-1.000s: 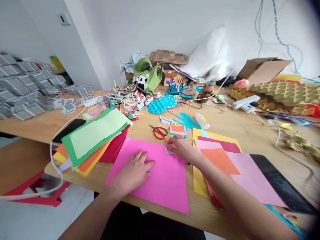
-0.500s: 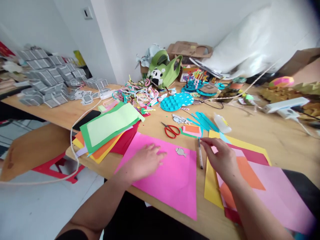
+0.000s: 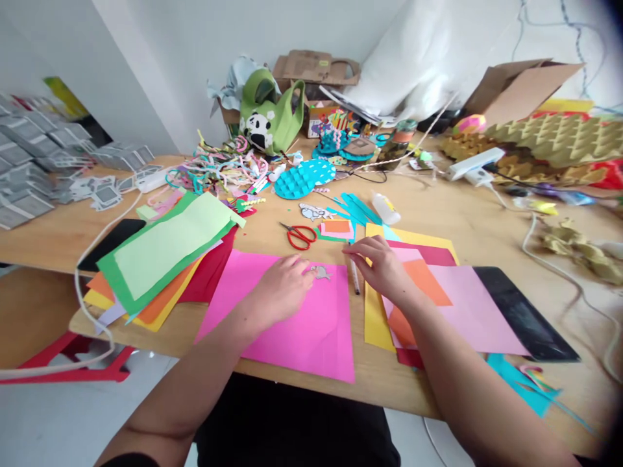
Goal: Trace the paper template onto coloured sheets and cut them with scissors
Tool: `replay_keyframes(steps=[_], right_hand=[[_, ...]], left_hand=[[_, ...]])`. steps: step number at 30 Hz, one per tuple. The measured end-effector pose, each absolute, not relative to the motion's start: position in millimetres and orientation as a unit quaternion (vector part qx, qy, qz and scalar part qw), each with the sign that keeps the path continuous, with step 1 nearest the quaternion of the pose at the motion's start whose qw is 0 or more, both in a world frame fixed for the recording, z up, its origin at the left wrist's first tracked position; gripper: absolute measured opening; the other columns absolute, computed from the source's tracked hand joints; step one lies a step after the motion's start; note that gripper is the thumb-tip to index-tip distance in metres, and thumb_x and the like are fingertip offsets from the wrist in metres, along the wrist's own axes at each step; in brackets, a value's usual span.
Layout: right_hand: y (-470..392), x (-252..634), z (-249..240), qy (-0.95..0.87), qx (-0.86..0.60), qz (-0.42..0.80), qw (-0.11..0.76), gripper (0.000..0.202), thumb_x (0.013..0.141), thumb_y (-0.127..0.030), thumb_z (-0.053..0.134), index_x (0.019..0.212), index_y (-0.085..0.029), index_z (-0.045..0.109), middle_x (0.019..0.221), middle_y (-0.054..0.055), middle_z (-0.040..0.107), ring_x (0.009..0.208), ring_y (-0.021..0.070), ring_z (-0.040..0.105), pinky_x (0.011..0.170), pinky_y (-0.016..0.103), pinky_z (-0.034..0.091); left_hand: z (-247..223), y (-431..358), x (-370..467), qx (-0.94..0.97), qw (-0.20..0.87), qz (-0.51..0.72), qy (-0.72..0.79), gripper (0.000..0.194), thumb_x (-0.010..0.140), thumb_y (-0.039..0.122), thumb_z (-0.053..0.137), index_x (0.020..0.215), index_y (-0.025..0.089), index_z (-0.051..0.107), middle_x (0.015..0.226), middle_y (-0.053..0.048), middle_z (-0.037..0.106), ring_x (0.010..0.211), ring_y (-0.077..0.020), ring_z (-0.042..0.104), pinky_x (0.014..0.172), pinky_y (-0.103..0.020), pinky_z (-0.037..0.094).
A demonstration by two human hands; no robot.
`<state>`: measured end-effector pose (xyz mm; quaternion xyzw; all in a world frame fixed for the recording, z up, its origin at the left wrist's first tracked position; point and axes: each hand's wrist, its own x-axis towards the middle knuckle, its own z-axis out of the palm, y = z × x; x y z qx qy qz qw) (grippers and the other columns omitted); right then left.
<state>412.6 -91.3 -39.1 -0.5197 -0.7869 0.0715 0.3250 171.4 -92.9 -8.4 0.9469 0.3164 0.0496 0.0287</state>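
My left hand (image 3: pixel 286 287) lies on a bright pink sheet of paper (image 3: pixel 311 340), its fingers stretched and a little spread. Its fingertips touch or nearly touch the left end of a small grey fish cutout (image 3: pixel 322 272) on that sheet. To the right, the thumb and fingers of my right hand (image 3: pixel 378 261) pinch together at the upper end of a slim pen (image 3: pixel 355 279), which lies beside the sheet. Red-handled scissors (image 3: pixel 300 237) rest just beyond the pink paper, with small orange and pink paper pieces (image 3: pixel 337 227) next to them.
Green and coloured sheets (image 3: pixel 172 246) are stacked at left; pink, orange and yellow sheets (image 3: pixel 479 308) lie at right, partly over a black tablet-like slab (image 3: pixel 528 314). Behind are a glue bottle (image 3: pixel 385 207), blue strips (image 3: pixel 357 211), a pipe-cleaner pile (image 3: pixel 224 165) and a green panda bag (image 3: pixel 277 120).
The view has turned to the right. My left hand has slid across the pink sheet to the fish cutout. My right fingertips have moved onto the pen's upper end.
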Motion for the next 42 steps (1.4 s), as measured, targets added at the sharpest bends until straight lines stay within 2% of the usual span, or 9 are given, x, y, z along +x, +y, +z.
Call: replay_keyframes(steps=[3, 7, 12, 21, 32, 38, 40, 42], right_hand=[[-92, 416, -41, -0.818, -0.503, 0.076, 0.269, 0.022, 0.090, -0.029, 0.053, 0.099, -0.024, 0.072, 0.093, 0.010, 0.064, 0.091, 0.0241, 0.050, 0.081, 0.039, 0.044], [-94, 418, -40, -0.838, -0.505, 0.084, 0.189, 0.025, 0.080, -0.040, 0.066, 0.101, -0.026, 0.074, 0.098, 0.010, 0.061, 0.096, 0.0265, 0.047, 0.083, 0.041, 0.042], [-94, 417, -40, -0.837, -0.522, 0.084, 0.140, 0.030, 0.070, -0.041, 0.076, 0.096, -0.025, 0.074, 0.095, 0.009, 0.060, 0.095, 0.0269, 0.046, 0.082, 0.041, 0.040], [-93, 419, -45, -0.831, -0.534, 0.072, 0.141, 0.039, 0.067, -0.046, 0.078, 0.098, -0.023, 0.073, 0.098, 0.010, 0.061, 0.097, 0.0278, 0.046, 0.082, 0.041, 0.040], [-93, 421, -42, -0.834, -0.520, 0.075, 0.169, 0.043, 0.066, -0.050, 0.077, 0.097, -0.020, 0.073, 0.099, 0.011, 0.063, 0.098, 0.0277, 0.048, 0.085, 0.043, 0.042], [-93, 422, -41, -0.837, -0.514, 0.074, 0.172, 0.041, 0.067, -0.048, 0.077, 0.098, -0.022, 0.073, 0.102, 0.011, 0.062, 0.102, 0.0301, 0.048, 0.086, 0.047, 0.041], [-94, 420, -40, -0.839, -0.506, 0.076, 0.183, 0.042, 0.070, -0.047, 0.075, 0.104, -0.024, 0.071, 0.104, 0.011, 0.061, 0.104, 0.0300, 0.047, 0.087, 0.047, 0.040], [-95, 417, -39, -0.847, -0.488, 0.078, 0.195, 0.037, 0.079, -0.042, 0.068, 0.112, -0.027, 0.068, 0.107, 0.010, 0.060, 0.106, 0.0288, 0.047, 0.088, 0.046, 0.040]], left_hand=[[-23, -86, 180, 0.947, 0.042, 0.099, 0.303, 0.029, 0.091, 0.011, 0.040, 0.108, 0.015, 0.063, 0.109, -0.009, 0.064, 0.110, -0.0214, 0.055, 0.095, -0.038, 0.045], [-42, -83, 181, 0.945, 0.046, 0.141, 0.293, 0.029, 0.090, 0.009, 0.041, 0.109, 0.015, 0.062, 0.111, -0.009, 0.063, 0.108, -0.0212, 0.055, 0.093, -0.039, 0.046], [-47, -86, 181, 0.951, 0.055, 0.111, 0.285, 0.029, 0.090, 0.010, 0.041, 0.109, 0.014, 0.063, 0.110, -0.009, 0.064, 0.109, -0.0220, 0.055, 0.095, -0.039, 0.045], [-50, -90, 182, 0.953, 0.045, 0.100, 0.281, 0.031, 0.092, 0.012, 0.041, 0.118, 0.013, 0.058, 0.119, -0.010, 0.061, 0.117, -0.0216, 0.051, 0.101, -0.040, 0.041], [-54, -97, 188, 0.944, 0.044, 0.114, 0.306, 0.036, 0.092, 0.032, 0.050, 0.123, 0.015, 0.055, 0.130, -0.012, 0.055, 0.127, -0.0250, 0.043, 0.107, -0.042, 0.035], [-56, -101, 190, 0.942, 0.033, 0.111, 0.316, 0.043, 0.091, 0.035, 0.051, 0.129, 0.016, 0.049, 0.132, -0.012, 0.053, 0.128, -0.0254, 0.042, 0.108, -0.042, 0.034], [-55, -102, 191, 0.940, 0.030, 0.108, 0.322, 0.045, 0.091, 0.035, 0.051, 0.131, 0.015, 0.047, 0.132, -0.012, 0.052, 0.127, -0.0252, 0.042, 0.108, -0.042, 0.033], [-55, -102, 191, 0.940, 0.026, 0.101, 0.324, 0.045, 0.091, 0.035, 0.051, 0.131, 0.014, 0.047, 0.131, -0.013, 0.053, 0.127, -0.0257, 0.042, 0.108, -0.042, 0.033]])
